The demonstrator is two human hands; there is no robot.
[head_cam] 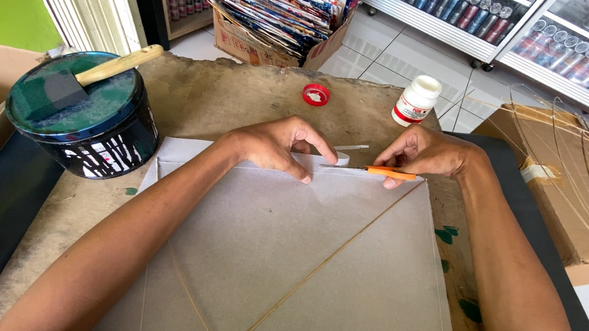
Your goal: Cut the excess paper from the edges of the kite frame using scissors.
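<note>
A translucent white paper sheet (287,256) with thin wooden sticks crossing it lies flat on the worn brown work board (209,96). My left hand (278,145) presses its fingertips on the sheet's far edge, pinching a small white paper strip (348,147). Just to the right, my right hand (425,155) holds an orange-handled cutter (386,172) lying along the same edge, its blade pointing toward my left fingers.
A black tub (87,125) with a green lid, a foam brush on top, stands at the left. A white glue bottle (415,100) and its red cap (315,94) sit at the far edge. Cardboard boxes stand at right and behind; drink coolers line the back.
</note>
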